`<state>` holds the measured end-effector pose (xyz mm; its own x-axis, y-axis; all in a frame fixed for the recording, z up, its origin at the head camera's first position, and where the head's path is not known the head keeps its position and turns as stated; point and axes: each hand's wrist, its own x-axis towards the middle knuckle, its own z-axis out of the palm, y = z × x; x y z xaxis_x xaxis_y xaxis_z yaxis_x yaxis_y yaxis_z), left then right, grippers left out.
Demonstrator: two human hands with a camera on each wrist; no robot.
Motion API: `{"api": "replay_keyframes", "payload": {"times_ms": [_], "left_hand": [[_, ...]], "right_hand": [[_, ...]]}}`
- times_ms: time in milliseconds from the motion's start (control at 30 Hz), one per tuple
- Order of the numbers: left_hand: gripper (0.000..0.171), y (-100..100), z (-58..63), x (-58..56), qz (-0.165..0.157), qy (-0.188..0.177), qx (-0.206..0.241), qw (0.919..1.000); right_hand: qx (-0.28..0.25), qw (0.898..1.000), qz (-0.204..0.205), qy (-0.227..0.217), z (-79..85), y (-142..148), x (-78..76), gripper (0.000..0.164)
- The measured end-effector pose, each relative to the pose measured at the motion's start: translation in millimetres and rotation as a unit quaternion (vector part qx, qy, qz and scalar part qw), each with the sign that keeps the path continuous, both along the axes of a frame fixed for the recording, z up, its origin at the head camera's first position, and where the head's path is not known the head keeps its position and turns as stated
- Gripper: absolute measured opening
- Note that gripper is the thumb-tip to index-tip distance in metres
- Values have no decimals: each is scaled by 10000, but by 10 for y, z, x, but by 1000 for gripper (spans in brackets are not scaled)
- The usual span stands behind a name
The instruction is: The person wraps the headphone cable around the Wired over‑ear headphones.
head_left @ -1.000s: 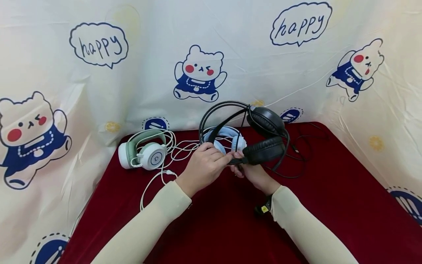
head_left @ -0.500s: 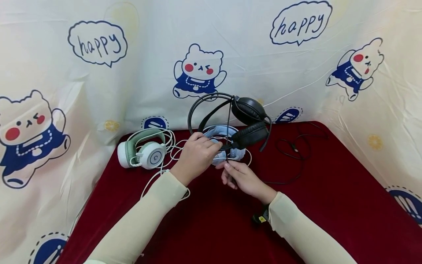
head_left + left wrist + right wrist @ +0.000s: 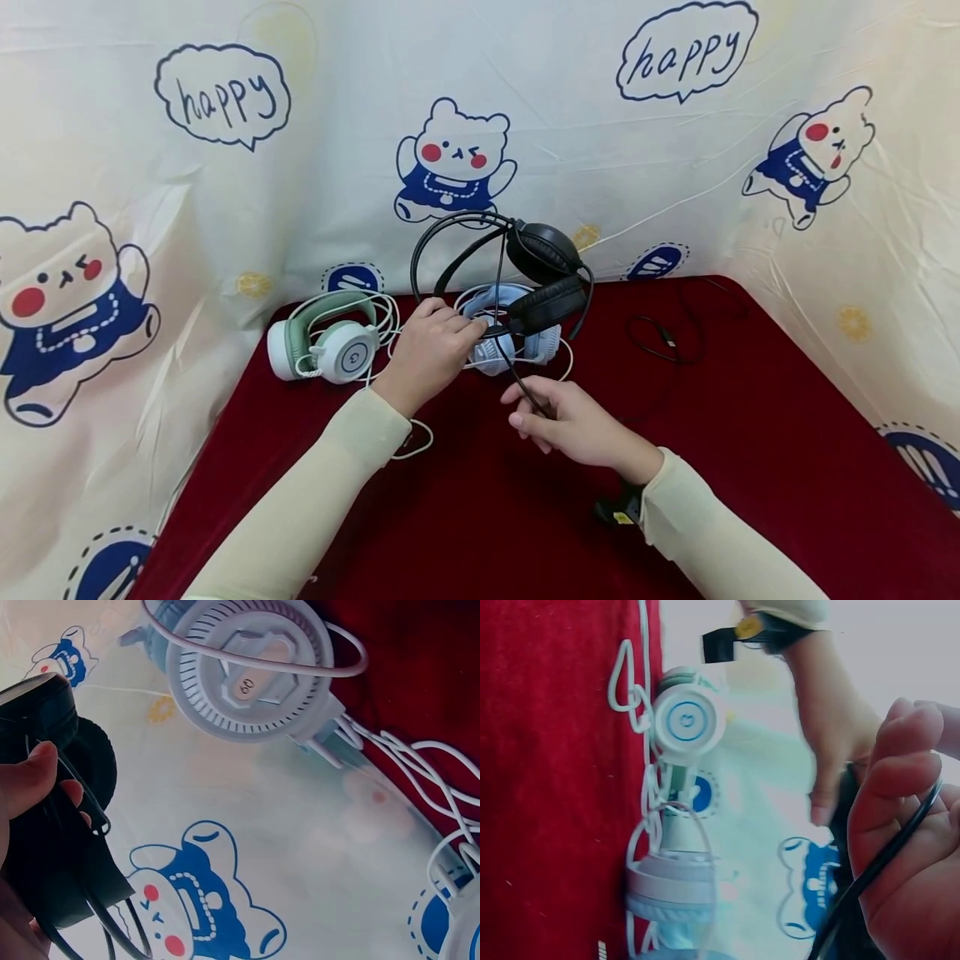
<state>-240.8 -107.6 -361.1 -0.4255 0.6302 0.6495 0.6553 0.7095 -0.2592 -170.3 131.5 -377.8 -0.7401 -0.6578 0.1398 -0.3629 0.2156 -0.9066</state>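
Black over-ear headphones (image 3: 551, 305) are raised above the table, earcups toward the right. My left hand (image 3: 435, 343) grips their headband near the lower earcup; in the left wrist view the thumb lies over the black band (image 3: 71, 862). A thin black cable (image 3: 513, 367) runs down from the headphones to my right hand (image 3: 576, 423). In the right wrist view the fingers (image 3: 900, 769) curl round this cable (image 3: 877, 862), which crosses the palm. Light blue headphones (image 3: 542, 347) lie just behind, partly hidden by the black pair and my left hand.
White and green headphones (image 3: 348, 354) with coiled white cable stand at the table's back left. More black cable (image 3: 678, 360) with a plug lies loosely at the back right. The table has a dark red cloth (image 3: 480, 517); a printed curtain (image 3: 562, 150) hangs behind.
The black headphones have shifted left with my left hand. My right hand has moved away from them, down toward me, with the cable now stretched between. Less cable shows at the right.
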Motion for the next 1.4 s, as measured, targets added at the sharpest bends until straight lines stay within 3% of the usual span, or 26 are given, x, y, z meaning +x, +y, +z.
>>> {"api": "replay_keyframes", "payload": {"times_ms": [267,667,1100,1400], "left_hand": [[20,-50,7,44,-97,-167,-281,9994],[26,-20,39,196,-524,-123,-873,9947],[31,-80,-33,359,-1173,-19,-1518,9814],[29,-61,-135,507,-1601,83,-1515,9754]], "right_hand": [[-192,9980,287,538,263,192,133,8],[-586,9871,221,1476,595,535,114,20],[-1006,9778,-109,1838,723,791,43,22],[-982,9819,-499,1539,684,938,-148,18]]}}
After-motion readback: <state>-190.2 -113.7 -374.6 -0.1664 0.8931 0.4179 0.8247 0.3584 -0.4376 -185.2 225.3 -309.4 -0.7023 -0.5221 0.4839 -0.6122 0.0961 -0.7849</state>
